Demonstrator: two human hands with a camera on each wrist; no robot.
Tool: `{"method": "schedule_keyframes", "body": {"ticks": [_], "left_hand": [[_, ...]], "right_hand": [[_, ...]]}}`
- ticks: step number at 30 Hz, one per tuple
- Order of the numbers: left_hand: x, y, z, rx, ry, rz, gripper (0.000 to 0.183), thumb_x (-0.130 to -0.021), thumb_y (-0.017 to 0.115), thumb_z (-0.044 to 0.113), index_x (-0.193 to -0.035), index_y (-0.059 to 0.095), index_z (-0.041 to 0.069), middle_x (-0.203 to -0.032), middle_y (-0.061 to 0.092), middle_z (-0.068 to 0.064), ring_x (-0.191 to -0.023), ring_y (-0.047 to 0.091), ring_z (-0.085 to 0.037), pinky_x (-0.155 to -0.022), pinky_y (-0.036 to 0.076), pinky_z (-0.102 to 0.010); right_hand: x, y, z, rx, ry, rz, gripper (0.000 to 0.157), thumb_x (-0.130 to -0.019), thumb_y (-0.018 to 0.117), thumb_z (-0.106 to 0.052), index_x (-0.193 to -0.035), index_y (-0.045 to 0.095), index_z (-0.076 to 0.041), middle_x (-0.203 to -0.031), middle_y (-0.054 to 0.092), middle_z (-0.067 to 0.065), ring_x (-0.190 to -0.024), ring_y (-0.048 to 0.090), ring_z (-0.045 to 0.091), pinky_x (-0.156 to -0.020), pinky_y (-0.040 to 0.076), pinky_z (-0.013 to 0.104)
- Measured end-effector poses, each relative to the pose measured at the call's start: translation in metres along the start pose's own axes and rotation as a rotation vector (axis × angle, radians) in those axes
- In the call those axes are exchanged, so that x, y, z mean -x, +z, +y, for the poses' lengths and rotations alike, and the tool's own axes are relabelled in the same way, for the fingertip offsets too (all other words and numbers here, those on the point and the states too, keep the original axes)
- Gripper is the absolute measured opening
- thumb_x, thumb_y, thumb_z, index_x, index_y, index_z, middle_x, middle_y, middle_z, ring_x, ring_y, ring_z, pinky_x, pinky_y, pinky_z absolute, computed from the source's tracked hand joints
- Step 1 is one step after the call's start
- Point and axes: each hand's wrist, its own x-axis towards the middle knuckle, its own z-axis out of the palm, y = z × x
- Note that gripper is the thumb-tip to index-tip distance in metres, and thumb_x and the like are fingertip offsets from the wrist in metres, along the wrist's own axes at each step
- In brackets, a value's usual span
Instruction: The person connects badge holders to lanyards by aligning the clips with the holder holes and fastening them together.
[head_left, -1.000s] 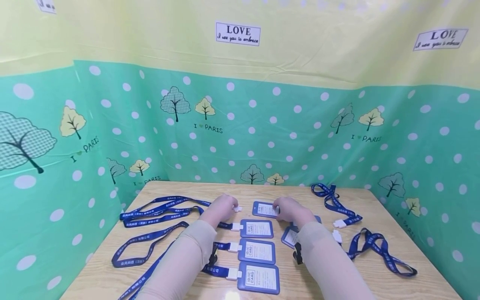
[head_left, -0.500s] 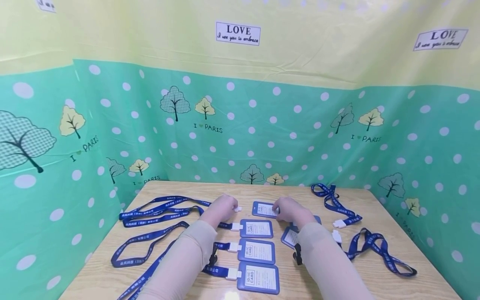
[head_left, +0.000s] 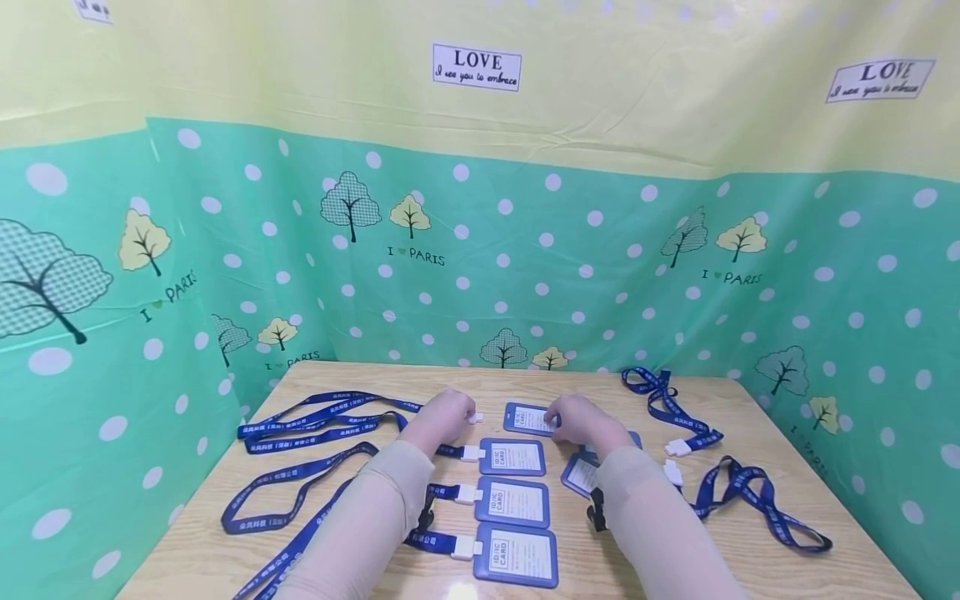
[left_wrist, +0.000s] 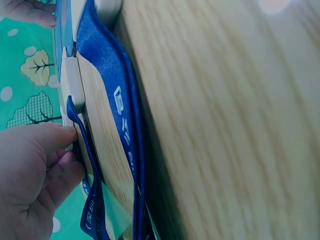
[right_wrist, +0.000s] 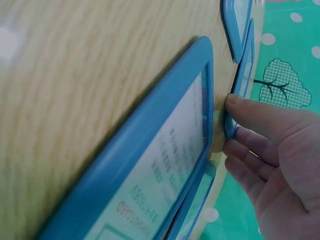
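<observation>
At the back of the table my left hand [head_left: 447, 415] pinches the end of a blue lanyard by its white clip [head_left: 477, 417]. In the left wrist view, thumb and fingers [left_wrist: 62, 134] close on it from both sides. To the right, across a short gap, lies a blue ID card holder [head_left: 525, 418], its slotted end facing the clip. My right hand [head_left: 581, 421] holds that holder's right end between thumb and fingers, as the right wrist view of the holder [right_wrist: 243, 75] shows. Nearer me, three card holders [head_left: 513, 502] lie in a column, each joined to a lanyard by a white clip [head_left: 467, 494].
Lanyard straps [head_left: 262, 523] spread over the left side. Loose card holders [head_left: 579, 475] lie partly hidden under my right forearm. Farther right are two loose lanyards [head_left: 667, 408] with white clips [head_left: 678, 447]. A green and yellow curtain [head_left: 465, 325] hangs behind the wooden table [head_left: 810, 467].
</observation>
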Motion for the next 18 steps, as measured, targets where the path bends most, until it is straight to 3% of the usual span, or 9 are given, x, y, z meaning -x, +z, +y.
{"method": "schedule_keyframes", "body": {"ticks": [14, 18], "left_hand": [[-0.0001, -0.0007, 0.0005, 0.027, -0.024, -0.013, 0.013, -0.098, 0.067, 0.013, -0.107, 0.076, 0.009, -0.106, 0.073, -0.007, -0.106, 0.067, -0.025, -0.096, 0.054, -0.040], [-0.0010, -0.0003, -0.0010, 0.018, 0.007, 0.017, 0.010, -0.096, 0.069, 0.011, -0.102, 0.077, 0.009, -0.101, 0.073, -0.005, -0.101, 0.069, -0.024, -0.095, 0.055, -0.039]], "right_hand": [[-0.0023, 0.0013, 0.0025, -0.024, 0.003, -0.007, 0.031, -0.087, 0.081, -0.010, -0.117, 0.077, -0.015, -0.125, 0.067, 0.009, -0.101, 0.061, 0.023, -0.098, 0.052, 0.050], [-0.0025, 0.0000, 0.0010, -0.026, 0.002, -0.011, 0.031, -0.087, 0.080, -0.010, -0.117, 0.077, -0.016, -0.126, 0.067, 0.010, -0.105, 0.062, 0.024, -0.100, 0.051, 0.051]]}}
